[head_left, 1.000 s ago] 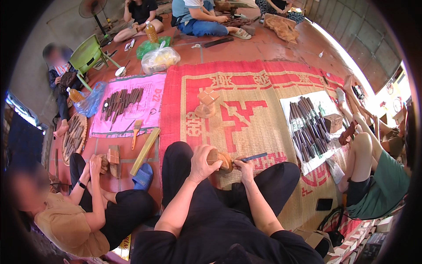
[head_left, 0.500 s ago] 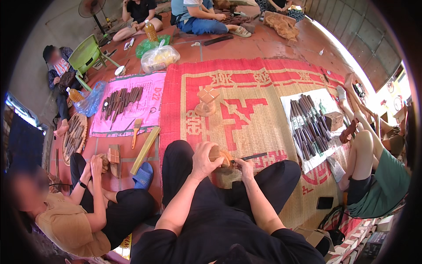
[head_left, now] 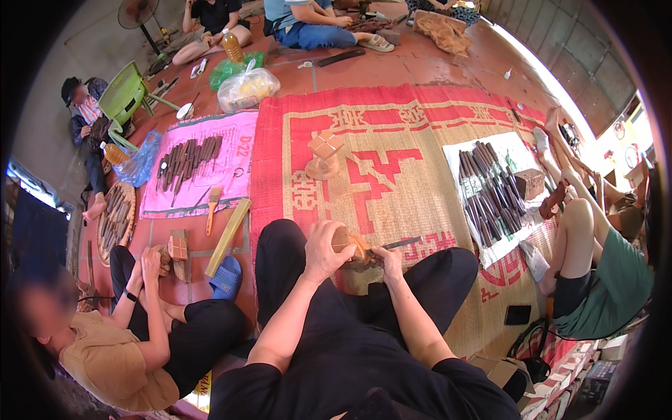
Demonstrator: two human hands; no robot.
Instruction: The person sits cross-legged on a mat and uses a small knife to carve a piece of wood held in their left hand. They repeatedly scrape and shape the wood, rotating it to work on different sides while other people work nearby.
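Observation:
Between my knees, my left hand [head_left: 323,252] is closed around a carved wooden piece [head_left: 341,239], its fingers curled over the top. A paler, orange-brown part of the wood [head_left: 360,248] shows between my hands. My right hand [head_left: 387,262] is closed on a slim dark carving tool [head_left: 404,243], whose long end sticks out to the right. The tool's other end lies against or close to the wood; my fingers hide the exact contact. Farther ahead on the mat stands another wooden piece with a square top and rounded base [head_left: 325,155].
The red and tan mat [head_left: 420,189] spreads ahead. Dark carving tools [head_left: 493,196] lie on a white sack at right, more [head_left: 187,164] on a pink sack at left. A person [head_left: 115,350] sits close at left; another's bent legs [head_left: 574,238] are at right. A phone [head_left: 518,315] lies near.
The whole view has shifted slightly. My hands keep nearly the same grip and place on the wood and the carving tool.

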